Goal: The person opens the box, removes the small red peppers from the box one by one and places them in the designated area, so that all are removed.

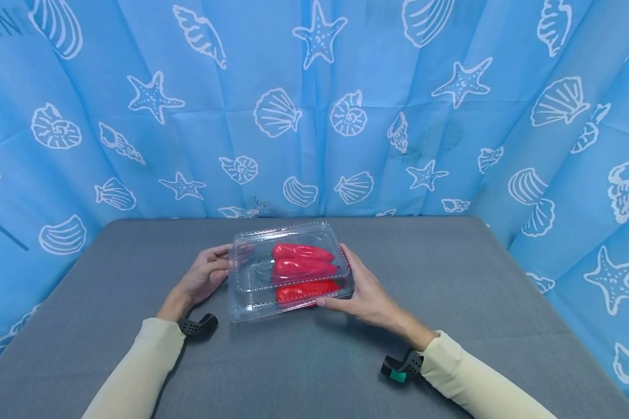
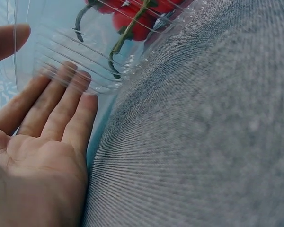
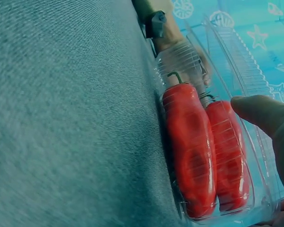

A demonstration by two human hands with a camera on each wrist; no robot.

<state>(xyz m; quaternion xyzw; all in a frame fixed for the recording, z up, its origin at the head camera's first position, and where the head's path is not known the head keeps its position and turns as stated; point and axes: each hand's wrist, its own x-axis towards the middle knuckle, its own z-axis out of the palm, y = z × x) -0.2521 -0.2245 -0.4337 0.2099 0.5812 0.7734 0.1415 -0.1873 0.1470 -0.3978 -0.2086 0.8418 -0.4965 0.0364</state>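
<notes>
A clear plastic clamshell container is held tilted over the table, its lid over three long red peppers. Their green stems point toward the left end. My right hand grips the right end, thumb on the near edge and the other fingers behind. In the right wrist view, the thumb lies along the rim beside the peppers. At the opposite end is my left hand, its fingers straight against the ribbed plastic wall. Its thumb stands apart from those fingers.
A grey cloth-covered table lies beneath the hands. Behind it hangs a blue curtain with white shells and starfish. Each wrist wears a black strap, the right one with a green patch.
</notes>
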